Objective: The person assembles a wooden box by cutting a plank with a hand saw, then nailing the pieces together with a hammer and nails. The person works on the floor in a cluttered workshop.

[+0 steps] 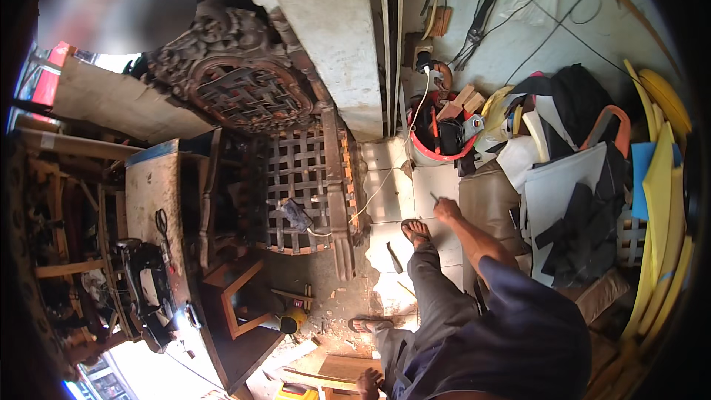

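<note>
Your left hand (368, 382) sits low at the bottom edge, fingers loosely curled over a wooden board (348, 367), and you can't quite tell whether it grips or just rests there. Your legs (433, 304) stretch out ahead, sandalled feet (416, 231) planted on the pale floor tiles (392, 192). Further out, your right hand (446, 210) is stretched forward, fingers pinched narrow on a thin small tool (435, 197) that pokes up just above the knuckles, over the tiles beside a tan cushion (489, 200). Left of it lies a carved wooden chair (296, 178) on its side, lattice seat facing you, a white cord (385, 178) trailing across. Beyond, a red bucket (443, 141) holds tools against the wall.
</note>
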A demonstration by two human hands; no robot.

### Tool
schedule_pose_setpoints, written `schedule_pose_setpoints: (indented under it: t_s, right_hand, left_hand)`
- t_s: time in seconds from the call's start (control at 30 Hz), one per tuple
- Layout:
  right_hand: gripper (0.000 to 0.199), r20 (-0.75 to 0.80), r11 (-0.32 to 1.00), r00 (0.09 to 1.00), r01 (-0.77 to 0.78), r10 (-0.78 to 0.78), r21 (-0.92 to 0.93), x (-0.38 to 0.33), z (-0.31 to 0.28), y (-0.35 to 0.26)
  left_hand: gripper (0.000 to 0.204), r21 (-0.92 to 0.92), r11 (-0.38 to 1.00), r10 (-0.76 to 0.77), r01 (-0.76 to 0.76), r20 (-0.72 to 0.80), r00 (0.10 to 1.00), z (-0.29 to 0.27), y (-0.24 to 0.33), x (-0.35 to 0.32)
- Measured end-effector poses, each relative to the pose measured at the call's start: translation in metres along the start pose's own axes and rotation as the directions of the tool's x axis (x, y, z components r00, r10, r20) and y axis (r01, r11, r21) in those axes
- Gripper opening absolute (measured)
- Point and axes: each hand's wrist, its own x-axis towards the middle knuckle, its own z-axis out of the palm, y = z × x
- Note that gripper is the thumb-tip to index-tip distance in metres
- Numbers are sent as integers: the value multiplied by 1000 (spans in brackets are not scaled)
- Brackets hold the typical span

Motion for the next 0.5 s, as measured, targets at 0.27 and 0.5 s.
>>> schedule_pose_setpoints:
  t_s: [0.27,0.5]
  right_hand:
    - [56,-301,984,953,11,43,175,285,-113,-42]
    - [59,-243,964,948,152,-204,-217,415,-118,-44]
  left_hand:
    - [51,117,983,96,-145,350,932,108,0,7]
    - [44,720,617,408,-318,53,912,190,129,-90]
